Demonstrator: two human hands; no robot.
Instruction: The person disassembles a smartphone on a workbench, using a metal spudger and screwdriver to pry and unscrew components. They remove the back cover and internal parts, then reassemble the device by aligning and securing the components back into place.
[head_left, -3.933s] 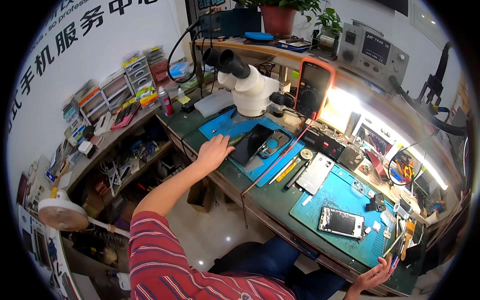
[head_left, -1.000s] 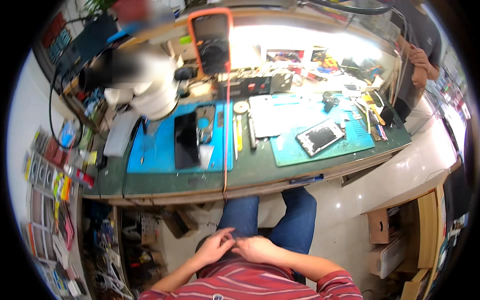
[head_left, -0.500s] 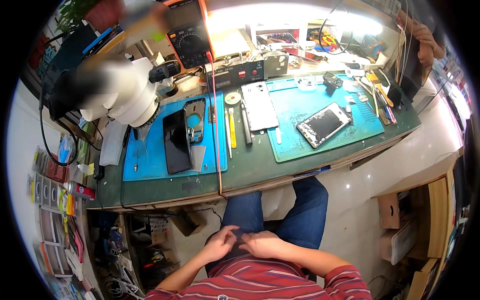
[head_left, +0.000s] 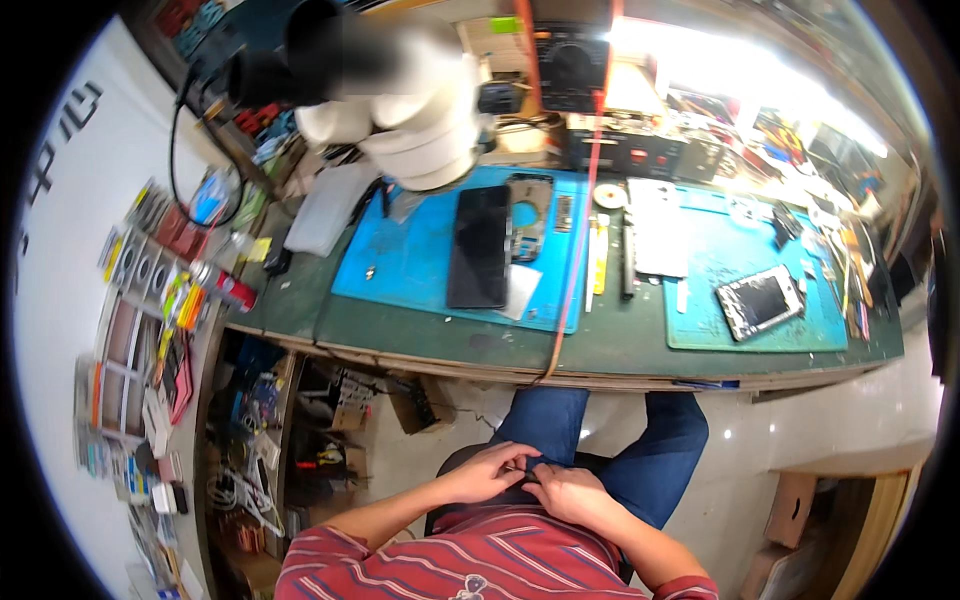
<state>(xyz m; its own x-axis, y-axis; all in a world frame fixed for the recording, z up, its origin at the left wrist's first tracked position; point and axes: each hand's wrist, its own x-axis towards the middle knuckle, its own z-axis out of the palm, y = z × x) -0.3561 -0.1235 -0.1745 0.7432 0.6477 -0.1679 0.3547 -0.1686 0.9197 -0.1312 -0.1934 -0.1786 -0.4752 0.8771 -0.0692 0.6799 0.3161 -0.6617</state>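
Observation:
Both hands are at my lap, below the bench edge. My left hand (head_left: pixel 488 473) has its fingers bent and drawn together, pointing toward the right hand. Curled in the same way, my right hand (head_left: pixel 566 494) meets it with the fingertips close together. Whatever the fingers pinch, if anything, is too small and dark to make out. On the bench in front, a black smartphone (head_left: pixel 480 247) lies on a blue work mat (head_left: pixel 400 270). Beside it lies an opened phone frame (head_left: pixel 530 215). A white-edged phone with a dark screen (head_left: pixel 760 302) rests on a second mat (head_left: pixel 700 325) to the right.
A white microscope (head_left: pixel 420 140) stands over the left mat. Behind are a multimeter (head_left: pixel 572 62) and a black bench unit with knobs (head_left: pixel 625 152). A red cable (head_left: pixel 583 250) hangs over the front edge. A spray can (head_left: pixel 225 287) stands at the left. Shelves with boxes (head_left: pixel 795 508) are lower right.
My view has turned left, so the bench appears further right. My hands have come closer together, with the fingertips now nearly meeting. The phones on the bench have stayed put.

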